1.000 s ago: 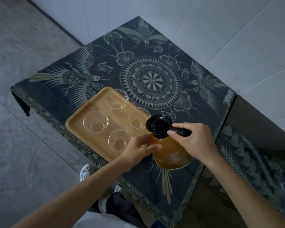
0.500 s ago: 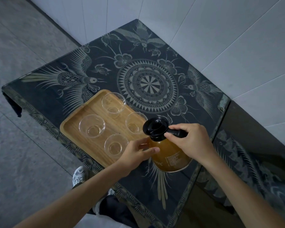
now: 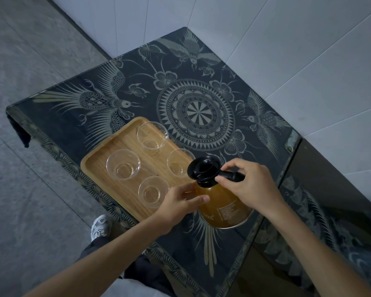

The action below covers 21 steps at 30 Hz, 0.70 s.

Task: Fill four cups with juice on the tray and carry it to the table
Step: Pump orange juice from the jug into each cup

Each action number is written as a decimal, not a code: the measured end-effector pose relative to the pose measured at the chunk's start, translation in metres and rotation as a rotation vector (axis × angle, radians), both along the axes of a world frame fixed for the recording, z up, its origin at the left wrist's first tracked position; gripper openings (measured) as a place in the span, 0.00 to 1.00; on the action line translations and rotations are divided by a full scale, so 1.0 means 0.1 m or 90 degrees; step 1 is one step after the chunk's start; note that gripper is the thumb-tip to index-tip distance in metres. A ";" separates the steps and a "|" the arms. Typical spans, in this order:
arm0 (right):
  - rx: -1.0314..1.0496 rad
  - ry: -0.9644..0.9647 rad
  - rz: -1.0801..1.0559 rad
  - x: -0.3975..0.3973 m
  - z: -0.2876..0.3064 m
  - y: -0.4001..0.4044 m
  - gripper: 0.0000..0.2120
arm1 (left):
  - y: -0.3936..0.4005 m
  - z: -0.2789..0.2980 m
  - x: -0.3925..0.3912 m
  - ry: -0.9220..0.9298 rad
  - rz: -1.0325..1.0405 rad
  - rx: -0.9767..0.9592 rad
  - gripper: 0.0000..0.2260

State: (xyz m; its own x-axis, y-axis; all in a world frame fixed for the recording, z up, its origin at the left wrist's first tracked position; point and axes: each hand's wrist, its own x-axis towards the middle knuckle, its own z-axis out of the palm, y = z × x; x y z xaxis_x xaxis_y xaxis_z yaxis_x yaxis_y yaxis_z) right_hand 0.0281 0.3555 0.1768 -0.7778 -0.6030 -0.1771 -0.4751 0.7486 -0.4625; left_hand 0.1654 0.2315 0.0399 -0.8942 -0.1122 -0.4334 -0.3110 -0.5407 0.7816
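A wooden tray (image 3: 99, 166) lies on the dark patterned table and holds several empty clear glass cups: a far one (image 3: 152, 135), a left one (image 3: 123, 164), a right one (image 3: 178, 162) and a near one (image 3: 152, 190). Just right of the tray stands a glass jug of amber juice (image 3: 225, 207) with a black lid (image 3: 203, 170) and a black handle. My right hand (image 3: 252, 185) grips that handle. My left hand (image 3: 180, 203) rests against the jug's left side, its fingers on the glass below the lid.
The table (image 3: 197, 112) sits in a corner against white tiled walls (image 3: 287, 50), and a second dark surface (image 3: 334, 224) adjoins it on the right. Grey floor tiles (image 3: 30, 189) lie to the left. My shoe (image 3: 100, 225) shows below the table's front edge.
Both hands keep the same hold on the jug. The view has shifted slightly; the jug and cups stay in place.
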 end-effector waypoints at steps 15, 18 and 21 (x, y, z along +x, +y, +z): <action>0.048 0.058 0.011 -0.01 0.14 -0.16 0.12 | 0.02 0.03 0.01 -0.026 0.007 0.086 0.26; 0.053 0.060 0.011 -0.01 0.17 -0.19 0.12 | 0.00 0.05 0.01 -0.019 0.010 0.097 0.28; 0.058 0.065 0.010 0.00 0.20 -0.22 0.12 | -0.01 0.07 0.00 -0.015 0.014 0.106 0.26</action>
